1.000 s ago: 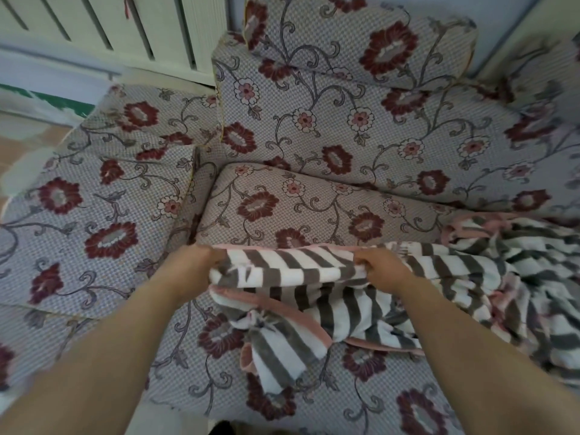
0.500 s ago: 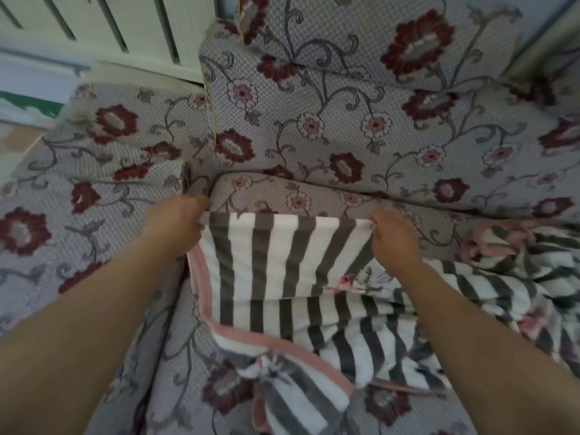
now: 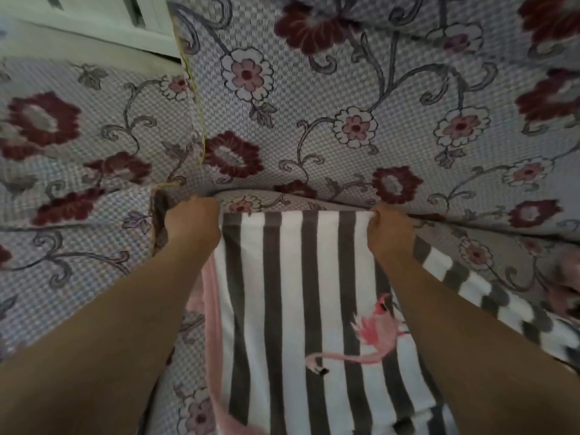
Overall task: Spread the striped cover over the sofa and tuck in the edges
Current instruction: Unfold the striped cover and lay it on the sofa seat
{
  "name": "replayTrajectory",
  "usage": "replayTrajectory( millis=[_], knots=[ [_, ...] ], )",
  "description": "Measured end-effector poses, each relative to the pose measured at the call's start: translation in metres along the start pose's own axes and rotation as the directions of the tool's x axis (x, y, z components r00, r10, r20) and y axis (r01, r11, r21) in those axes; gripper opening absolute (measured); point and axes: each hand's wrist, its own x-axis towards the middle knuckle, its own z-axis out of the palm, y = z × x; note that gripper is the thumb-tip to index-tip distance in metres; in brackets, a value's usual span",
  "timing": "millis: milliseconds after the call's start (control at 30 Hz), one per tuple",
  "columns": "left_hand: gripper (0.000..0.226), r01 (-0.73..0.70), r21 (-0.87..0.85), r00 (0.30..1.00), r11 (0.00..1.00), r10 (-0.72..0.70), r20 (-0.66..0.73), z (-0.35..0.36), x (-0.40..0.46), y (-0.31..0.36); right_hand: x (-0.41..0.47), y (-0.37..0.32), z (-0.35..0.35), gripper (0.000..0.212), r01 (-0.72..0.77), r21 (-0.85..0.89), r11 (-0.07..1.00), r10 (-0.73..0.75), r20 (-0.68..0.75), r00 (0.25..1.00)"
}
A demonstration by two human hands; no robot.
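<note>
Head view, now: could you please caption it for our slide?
Both hands, left and right, grip the striped cover's far edge at the floral sofa's back crease.

Your single head camera looked steeply down from close above the sofa [image 3: 376,120], backrest at twelve o'clock; edges seemed blurred, and no second view overlapped.

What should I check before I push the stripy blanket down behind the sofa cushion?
1. Left hand grips the top left corner of the grey-and-white striped cover with pink edging: ok.
2. Right hand grips the cover's top edge: ok.
3. Top edge reaches the crease below the flowered back cushion: ok.
4. Cover lies flat between the hands: ok.
5. Cover spread to the right: not ok, it lies bunched there.
6. Crease deep enough to hold the edge: cannot tell.
</note>
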Motion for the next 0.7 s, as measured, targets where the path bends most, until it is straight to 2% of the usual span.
replayTrajectory(
  millis=[200, 367, 433, 500, 567, 633, 700],
  knots=[
    [0.025, 0.002, 0.024, 0.992, 1.000, 0.001, -0.125, -0.003, 0.066, -0.002, 0.041, -0.015, 0.025, 0.019, -0.029, 0.135, 0.990, 0.045, -0.116, 0.992],
    [0.022, -0.022, 0.063, 0.995, 0.998, 0.028, -0.091, 0.000, 0.099, 0.012, 0.051, -0.016, 0.045, 0.017, -0.022, 0.187, 0.982, 0.043, -0.108, 0.993],
    [0.022, -0.021, 0.050, 0.991, 0.999, 0.027, -0.129, 0.008, 0.104, 0.012, 0.055, -0.016, 0.052, 0.016, -0.003, 0.227, 0.974, 0.030, -0.116, 0.993],
    [0.027, -0.029, -0.052, 0.981, 0.998, 0.018, -0.195, 0.018, 0.101, 0.014, 0.058, -0.014, 0.058, 0.017, 0.039, 0.256, 0.966, -0.020, -0.076, 0.997],
    [0.032, -0.038, -0.196, 0.981, 0.980, -0.001, -0.196, 0.029, 0.090, 0.020, 0.052, -0.012, 0.066, 0.023, 0.068, 0.300, 0.952, -0.078, 0.023, 0.997],
    [0.031, -0.038, -0.235, 0.993, 0.971, 0.011, -0.114, 0.041, 0.079, 0.026, 0.049, -0.011, 0.073, 0.022, 0.076, 0.298, 0.952, -0.114, 0.111, 0.987],
    [0.037, -0.010, -0.188, 0.998, 0.982, 0.020, 0.053, 0.051, 0.073, 0.028, 0.052, -0.011, 0.076, 0.021, 0.081, 0.212, 0.974, -0.132, 0.237, 0.963]
  ],
)
